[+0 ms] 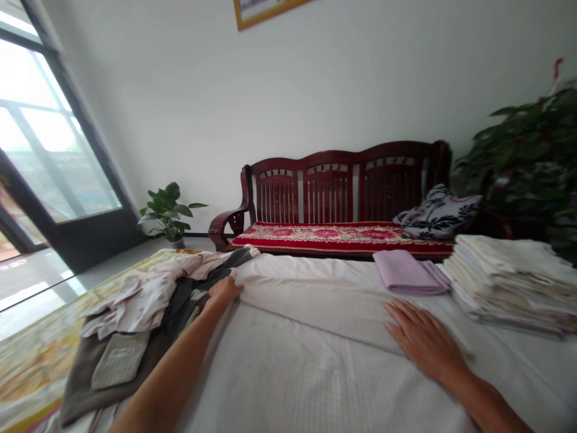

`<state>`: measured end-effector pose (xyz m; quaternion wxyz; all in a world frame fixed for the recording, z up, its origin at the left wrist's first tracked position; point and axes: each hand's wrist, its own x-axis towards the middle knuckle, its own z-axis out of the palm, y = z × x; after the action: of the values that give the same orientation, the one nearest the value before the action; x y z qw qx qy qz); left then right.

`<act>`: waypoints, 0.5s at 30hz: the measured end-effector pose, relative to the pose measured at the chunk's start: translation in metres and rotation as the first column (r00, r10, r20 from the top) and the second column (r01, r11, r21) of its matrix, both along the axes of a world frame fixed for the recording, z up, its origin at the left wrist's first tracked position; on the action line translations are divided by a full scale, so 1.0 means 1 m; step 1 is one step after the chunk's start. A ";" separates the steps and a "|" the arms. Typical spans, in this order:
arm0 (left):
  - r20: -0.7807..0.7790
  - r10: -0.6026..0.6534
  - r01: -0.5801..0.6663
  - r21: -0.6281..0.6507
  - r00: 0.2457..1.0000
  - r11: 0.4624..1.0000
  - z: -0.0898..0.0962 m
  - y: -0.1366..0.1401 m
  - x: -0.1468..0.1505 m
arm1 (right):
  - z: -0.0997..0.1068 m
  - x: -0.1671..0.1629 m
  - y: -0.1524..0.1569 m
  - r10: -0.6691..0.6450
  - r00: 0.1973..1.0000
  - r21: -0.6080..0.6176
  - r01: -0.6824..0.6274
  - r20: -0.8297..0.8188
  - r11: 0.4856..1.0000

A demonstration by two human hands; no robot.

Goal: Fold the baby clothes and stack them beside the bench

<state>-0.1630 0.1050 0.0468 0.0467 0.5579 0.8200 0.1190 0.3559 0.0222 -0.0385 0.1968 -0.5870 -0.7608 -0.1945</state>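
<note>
A long, pale ribbed piece of cloth (311,300), folded into a strip, lies across the white sheet (288,373) in front of me. My left hand (225,291) pinches its left end, with the fingertips partly hidden. Toward the other end, my right hand (424,337) rests flat on the cloth, palm down and fingers apart. Just beyond the right hand is a folded lilac cloth (408,272). Close to my left hand lie crumpled clothes, among them a pale spotted garment (139,294), a dark grey garment (175,313) and a folded grey ribbed piece (121,359).
A stack of folded cream cloths (509,282) stands at the right. Behind the sheet is a dark red wooden bench (324,186) with a patterned cushion (439,213). Potted plants (169,210) flank it, and a glass door (58,132) is at far left.
</note>
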 end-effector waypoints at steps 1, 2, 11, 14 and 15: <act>0.008 0.002 -0.002 -0.007 1.000 1.000 0.002 0.000 0.001 | 0.000 0.000 0.000 0.001 1.000 0.000 -0.001 -0.005 1.000; 0.008 0.004 -0.004 -0.011 1.000 1.000 0.005 -0.001 0.003 | -0.001 0.000 0.000 0.003 1.000 -0.003 -0.003 -0.009 1.000; 0.248 -0.523 0.266 0.642 0.815 0.719 0.006 -0.048 0.112 | 0.027 -0.010 0.001 -0.016 0.996 -0.209 -0.004 -0.093 0.978; 0.328 -0.638 0.271 0.703 0.697 0.658 -0.004 -0.070 0.154 | 0.061 -0.041 0.009 0.119 0.949 -0.250 -0.196 -0.293 0.948; 0.349 -0.660 0.271 0.712 0.665 0.648 -0.007 -0.076 0.164 | 0.071 -0.055 0.012 0.159 0.905 -0.242 -0.269 -0.395 0.932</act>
<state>0.0011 0.0294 0.0395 0.1452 0.6787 0.4969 0.5210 0.3010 0.0338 0.0321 0.2682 -0.5476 -0.7906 0.0560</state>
